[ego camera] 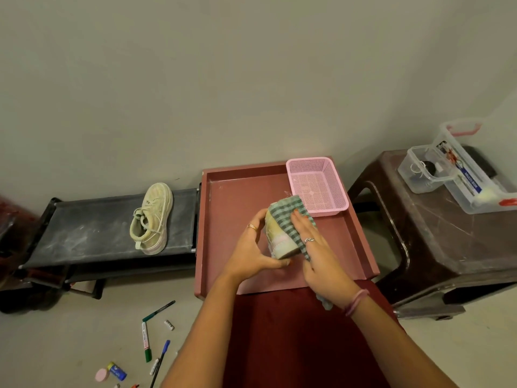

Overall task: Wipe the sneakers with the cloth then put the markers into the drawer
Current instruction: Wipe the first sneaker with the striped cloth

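My left hand (253,249) grips a pale sneaker (279,242) held above the open reddish drawer (237,197). A green checked cloth (285,212) is draped over the shoe, and my right hand (316,247) presses it flat against the shoe's side with straight fingers. The cloth's lower end hangs under my right wrist. A second pale sneaker (152,219) lies on its side on the dark low rack (92,228) to the left. Several markers and pens lie on the floor at lower left, among them a green-capped marker (146,343), a dark green pen (159,310) and a blue pen (163,350).
A pink mesh basket (317,186) sits in the drawer's far right corner. A brown plastic stool (436,231) on the right carries clear storage boxes (475,175). A glue stick (117,371) and a pink round item (102,375) lie on the floor.
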`<move>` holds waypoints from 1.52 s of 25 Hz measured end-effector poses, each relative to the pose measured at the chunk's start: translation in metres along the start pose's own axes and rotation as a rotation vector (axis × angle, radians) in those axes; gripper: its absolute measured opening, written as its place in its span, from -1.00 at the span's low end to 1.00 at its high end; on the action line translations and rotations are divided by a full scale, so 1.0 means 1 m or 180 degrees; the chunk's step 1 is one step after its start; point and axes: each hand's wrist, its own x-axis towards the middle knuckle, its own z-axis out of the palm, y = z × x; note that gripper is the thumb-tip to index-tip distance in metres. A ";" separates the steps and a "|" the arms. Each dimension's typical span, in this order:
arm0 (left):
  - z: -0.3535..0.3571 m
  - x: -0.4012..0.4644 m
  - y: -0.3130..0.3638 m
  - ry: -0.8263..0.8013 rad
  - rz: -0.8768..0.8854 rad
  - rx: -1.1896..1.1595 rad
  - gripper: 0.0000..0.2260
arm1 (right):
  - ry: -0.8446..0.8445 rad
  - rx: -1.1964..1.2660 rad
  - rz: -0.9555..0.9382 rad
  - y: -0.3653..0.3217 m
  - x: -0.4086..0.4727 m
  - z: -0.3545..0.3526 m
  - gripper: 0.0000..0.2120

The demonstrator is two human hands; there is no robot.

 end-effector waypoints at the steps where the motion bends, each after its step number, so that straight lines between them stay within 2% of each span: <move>1: 0.002 0.003 0.000 -0.0033 -0.0028 -0.0001 -0.05 | -0.0018 -0.0024 0.0009 0.002 0.002 -0.004 -0.20; 6: -0.007 0.016 0.015 -0.0284 0.0036 0.0284 0.04 | -0.0258 0.0131 0.0044 0.008 0.015 -0.011 -0.24; 15: -0.021 0.023 0.048 -0.0181 0.0298 0.1902 -0.05 | -0.0485 0.0632 0.0173 0.008 0.020 -0.001 -0.22; 18: -0.024 0.018 0.047 -0.0211 0.0340 0.1856 -0.10 | -0.0535 0.0233 -0.0025 0.000 0.013 0.007 -0.23; 20: -0.023 0.013 0.048 -0.0075 0.0309 0.1754 -0.11 | -0.0499 0.0281 -0.0081 0.005 0.014 0.008 -0.24; 23: -0.022 0.009 0.046 0.0070 0.0237 0.1728 -0.06 | -0.0453 0.0848 0.0410 0.018 0.020 0.004 -0.22; 25: -0.022 0.006 0.044 0.0068 0.0226 0.1685 -0.06 | -0.0465 0.0890 0.0535 0.015 0.017 0.005 -0.20; 28: -0.022 0.001 0.040 0.0144 0.0166 0.1549 -0.05 | -0.0455 0.0419 0.0127 -0.004 0.002 0.018 -0.19; 31: -0.023 -0.008 0.037 0.0250 0.0148 0.1538 -0.05 | -0.0379 0.0329 -0.0037 0.000 -0.004 0.024 -0.19; 36: -0.023 -0.017 0.029 0.0386 0.0040 0.1489 -0.03 | -0.0565 0.0674 0.0957 0.035 0.005 0.019 -0.21; 38: -0.024 -0.018 0.026 0.0415 0.0019 0.1422 -0.04 | -0.0570 0.0780 0.0907 0.020 0.003 0.021 -0.22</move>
